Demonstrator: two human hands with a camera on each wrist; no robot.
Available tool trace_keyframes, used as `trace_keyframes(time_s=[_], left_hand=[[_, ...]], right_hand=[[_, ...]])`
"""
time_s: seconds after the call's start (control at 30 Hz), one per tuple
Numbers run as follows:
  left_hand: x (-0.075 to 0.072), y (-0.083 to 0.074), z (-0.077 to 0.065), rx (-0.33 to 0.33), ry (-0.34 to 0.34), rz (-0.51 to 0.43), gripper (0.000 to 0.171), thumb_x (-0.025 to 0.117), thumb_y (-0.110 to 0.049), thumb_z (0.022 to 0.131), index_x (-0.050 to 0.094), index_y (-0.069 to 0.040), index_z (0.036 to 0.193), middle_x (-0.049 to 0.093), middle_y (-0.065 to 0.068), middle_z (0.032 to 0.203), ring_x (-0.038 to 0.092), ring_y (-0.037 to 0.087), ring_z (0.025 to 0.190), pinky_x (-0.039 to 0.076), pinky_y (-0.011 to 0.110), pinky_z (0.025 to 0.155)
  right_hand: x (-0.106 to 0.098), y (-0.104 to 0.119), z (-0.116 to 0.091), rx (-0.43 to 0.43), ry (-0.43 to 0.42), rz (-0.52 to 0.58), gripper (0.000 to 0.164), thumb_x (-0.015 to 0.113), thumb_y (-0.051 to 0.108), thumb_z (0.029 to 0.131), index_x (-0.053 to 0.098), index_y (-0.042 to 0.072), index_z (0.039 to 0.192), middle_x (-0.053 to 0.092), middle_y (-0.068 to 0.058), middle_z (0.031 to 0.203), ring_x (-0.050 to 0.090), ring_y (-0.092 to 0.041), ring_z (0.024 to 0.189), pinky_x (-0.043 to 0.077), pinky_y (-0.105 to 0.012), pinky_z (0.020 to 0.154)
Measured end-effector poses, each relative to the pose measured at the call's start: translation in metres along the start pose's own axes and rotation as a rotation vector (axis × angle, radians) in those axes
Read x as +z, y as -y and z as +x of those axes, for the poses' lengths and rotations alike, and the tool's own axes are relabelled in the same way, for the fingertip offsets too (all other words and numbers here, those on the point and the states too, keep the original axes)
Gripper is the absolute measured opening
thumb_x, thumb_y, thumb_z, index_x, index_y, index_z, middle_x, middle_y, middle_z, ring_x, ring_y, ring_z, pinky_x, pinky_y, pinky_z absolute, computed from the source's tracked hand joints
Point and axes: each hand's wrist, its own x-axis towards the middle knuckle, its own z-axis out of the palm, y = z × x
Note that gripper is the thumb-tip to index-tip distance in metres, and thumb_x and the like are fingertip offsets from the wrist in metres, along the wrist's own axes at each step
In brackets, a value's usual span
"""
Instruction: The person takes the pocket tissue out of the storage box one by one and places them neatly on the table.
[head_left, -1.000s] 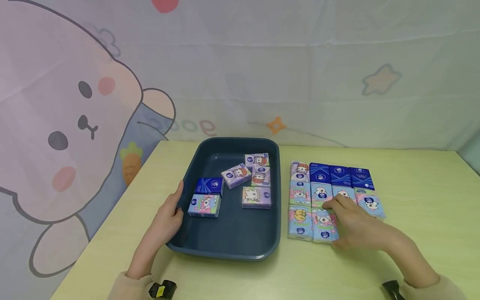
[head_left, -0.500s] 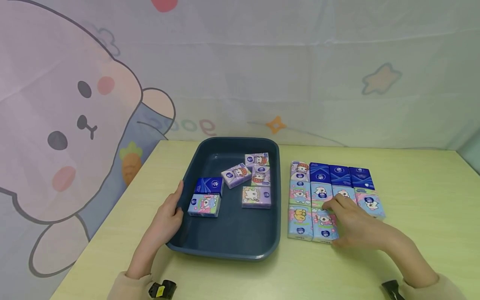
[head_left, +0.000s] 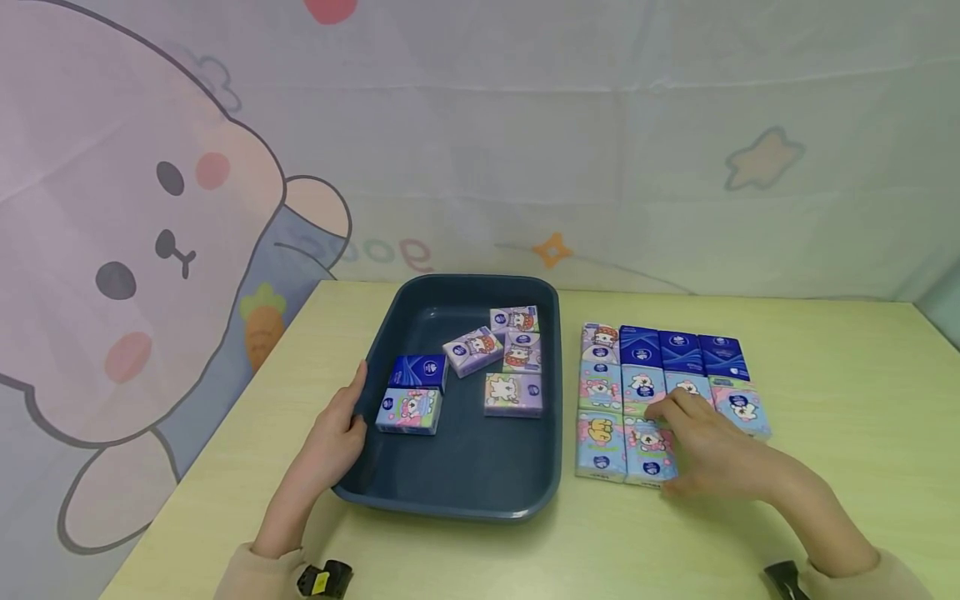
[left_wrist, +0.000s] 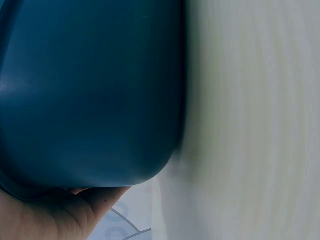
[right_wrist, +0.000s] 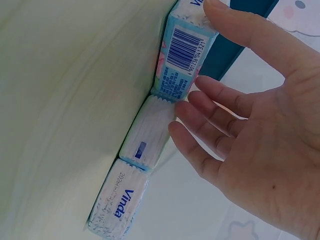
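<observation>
My left hand [head_left: 335, 435] holds the left rim of a dark blue plastic basin [head_left: 442, 505], seen close from outside in the left wrist view. Inside lie a dark blue tissue pack [head_left: 417, 372], a light blue tissue pack [head_left: 408, 411] and several purple packs [head_left: 513, 395]. Right of the basin, packs stand in tight rows on the table. My right hand [head_left: 708, 450] bends over the right-hand light blue pack [head_left: 649, 454] of the front row, thumb at its near end, index finger toward its far end. In the right wrist view, the thumb touches the barcoded pack [right_wrist: 186, 50]; other fingers curve loosely.
The back row has a purple pack [head_left: 600, 342] and dark blue packs [head_left: 680, 352]; the middle row has light blue packs [head_left: 600, 387]. Yellow-green table [head_left: 847, 358] surrounds them. Behind hangs a cloth [head_left: 525, 150] printed with a cartoon bear.
</observation>
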Motion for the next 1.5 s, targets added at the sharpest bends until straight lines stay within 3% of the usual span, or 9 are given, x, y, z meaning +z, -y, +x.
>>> trace_keyframes(time_s=[0.97,1.2,1.5], left_hand=[[-0.002,0.001,-0.003,-0.019,0.002,0.004,0.066,0.036,0.008,0.093,0.011,-0.002,0.154,0.036,0.031,0.145,0.034,0.043,0.137,0.031,0.06,0.109],[-0.001,0.001,-0.002,-0.013,0.0,0.002,0.067,0.035,0.008,0.093,0.01,-0.004,0.154,0.037,0.031,0.144,0.035,0.043,0.136,0.032,0.059,0.109],[0.0,0.001,0.0,-0.003,-0.007,0.001,0.067,0.036,0.008,0.093,0.011,-0.004,0.154,0.036,0.03,0.146,0.032,0.043,0.139,0.03,0.059,0.111]], right_hand=[[-0.004,0.005,0.002,-0.017,-0.029,0.001,0.073,0.085,0.038,0.065,0.053,0.006,0.121,0.053,-0.004,0.111,0.046,-0.015,0.095,0.047,-0.041,0.084],[-0.007,0.008,0.005,-0.038,-0.084,0.007,0.065,0.082,0.036,0.07,0.054,0.006,0.12,0.053,-0.001,0.105,0.042,-0.011,0.087,0.043,-0.033,0.075],[-0.013,0.018,0.014,-0.053,-0.075,0.062,0.052,0.075,0.031,0.081,0.054,0.006,0.12,0.055,-0.005,0.113,0.05,-0.02,0.102,0.048,-0.042,0.084]])
